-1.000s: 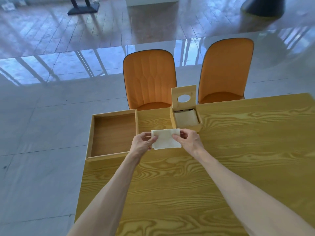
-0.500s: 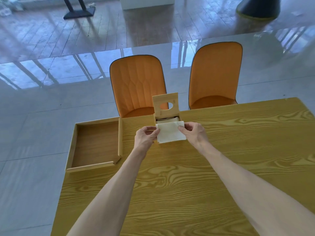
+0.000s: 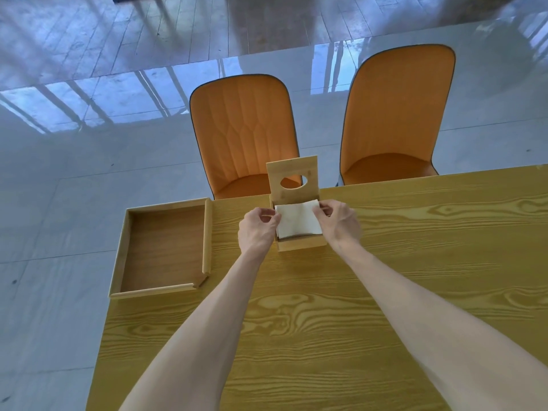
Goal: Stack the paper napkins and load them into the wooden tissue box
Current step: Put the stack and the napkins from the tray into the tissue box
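My left hand (image 3: 257,229) pinches the left edge of the napkin stack (image 3: 298,220), thumb and fingers closed on it. My right hand (image 3: 338,222) pinches the right edge near the far corner, same closed grip. Both forearms reach out over the table (image 3: 415,262) from the near side.

Napkin stack: white, squarish, flat, held level between both hands right over the open top of the wooden tissue box (image 3: 299,244). Its far edge sits against the base of the lid; its near edge lies just behind the box's front wall. Can't tell if it is resting on the box rim or already partly inside.

Tissue box: small, light wood, on the table near the far edge. Hinged lid (image 3: 292,179) stands upright at the back, oval hole in it.

Left of the box, apart from it: shallow wooden tray (image 3: 166,247), at the table's left far corner, hanging partly past the table edge.

Beyond the table: two orange chairs, left one (image 3: 243,129) directly behind the box, right one (image 3: 397,114) beside it. Glossy grey floor (image 3: 74,173) around.
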`<state>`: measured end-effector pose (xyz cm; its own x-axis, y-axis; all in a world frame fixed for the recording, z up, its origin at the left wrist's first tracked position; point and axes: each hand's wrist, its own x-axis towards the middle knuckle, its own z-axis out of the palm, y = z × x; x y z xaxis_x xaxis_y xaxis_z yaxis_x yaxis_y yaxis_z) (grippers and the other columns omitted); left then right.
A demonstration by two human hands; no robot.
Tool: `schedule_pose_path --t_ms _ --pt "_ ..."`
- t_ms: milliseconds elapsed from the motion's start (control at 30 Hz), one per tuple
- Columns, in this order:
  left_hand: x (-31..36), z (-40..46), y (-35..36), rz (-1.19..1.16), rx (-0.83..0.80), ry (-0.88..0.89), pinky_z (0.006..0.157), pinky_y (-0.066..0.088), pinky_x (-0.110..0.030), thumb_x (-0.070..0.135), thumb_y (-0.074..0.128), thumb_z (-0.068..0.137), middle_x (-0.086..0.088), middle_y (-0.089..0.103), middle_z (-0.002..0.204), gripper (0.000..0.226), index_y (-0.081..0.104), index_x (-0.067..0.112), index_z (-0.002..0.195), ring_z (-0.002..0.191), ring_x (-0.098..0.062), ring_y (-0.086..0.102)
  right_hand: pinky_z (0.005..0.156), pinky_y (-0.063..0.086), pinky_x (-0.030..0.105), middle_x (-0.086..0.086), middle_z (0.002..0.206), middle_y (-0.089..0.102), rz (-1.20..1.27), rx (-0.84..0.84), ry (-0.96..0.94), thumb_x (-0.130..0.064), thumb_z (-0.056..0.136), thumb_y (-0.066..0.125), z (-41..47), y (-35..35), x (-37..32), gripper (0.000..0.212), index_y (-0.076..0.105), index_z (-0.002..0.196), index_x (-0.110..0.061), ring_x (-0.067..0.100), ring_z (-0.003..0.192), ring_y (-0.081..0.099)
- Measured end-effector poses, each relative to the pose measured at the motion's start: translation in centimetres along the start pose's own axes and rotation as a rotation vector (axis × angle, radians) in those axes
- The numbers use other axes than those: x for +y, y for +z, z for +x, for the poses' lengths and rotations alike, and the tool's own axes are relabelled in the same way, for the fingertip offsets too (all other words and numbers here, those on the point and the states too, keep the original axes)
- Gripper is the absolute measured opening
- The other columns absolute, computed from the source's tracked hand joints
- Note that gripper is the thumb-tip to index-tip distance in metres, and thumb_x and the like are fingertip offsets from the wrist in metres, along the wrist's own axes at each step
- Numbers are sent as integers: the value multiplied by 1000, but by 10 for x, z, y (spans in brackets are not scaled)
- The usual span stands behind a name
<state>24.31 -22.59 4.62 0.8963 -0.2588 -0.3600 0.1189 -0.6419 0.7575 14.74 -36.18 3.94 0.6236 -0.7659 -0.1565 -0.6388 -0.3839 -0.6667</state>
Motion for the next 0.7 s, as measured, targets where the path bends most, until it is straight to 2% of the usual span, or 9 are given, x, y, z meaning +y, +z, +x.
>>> schedule_pose_path --t_ms 200,267,367,567,700 --pt "-1 4 4 79 13 -2 77 58 -36 38 70 87 5 72 96 20 71 25 102 86 -14 67 69 57 35 8 104 73 -94 49 9 -38 94 62 4 8 2 29 72 111 -17 23 89 67" --pt "-1 4 4 82 30 -3 75 57 -35 38 72 86 7 70 92 22 69 25 104 83 -13 66 69 56 35 7 100 71 -86 62 9 -35 93 65 5 9 3 25 69 110 -17 21 88 65" --pt "-1 4 4 99 43 -3 73 54 -33 38 72 86 11 65 89 30 62 25 111 84 -14 65 68 52 32 2 98 68 -54 77 26 -34 91 67 7 10 3 32 59 118 -17 18 87 64" --pt "1 4 7 116 23 -20 70 48 -29 36 69 88 11 64 94 37 56 25 121 84 -14 63 64 44 29 0 99 63 -16 17 66 -38 88 70 11 6 9 38 56 118 -18 16 83 59" --pt "8 7 3 43 -18 -23 80 53 -34 41 65 90 5 68 109 39 56 25 125 91 -15 62 76 53 35 0 105 67 111 14 77 -44 92 61 20 -4 6 38 57 121 -19 18 94 64"
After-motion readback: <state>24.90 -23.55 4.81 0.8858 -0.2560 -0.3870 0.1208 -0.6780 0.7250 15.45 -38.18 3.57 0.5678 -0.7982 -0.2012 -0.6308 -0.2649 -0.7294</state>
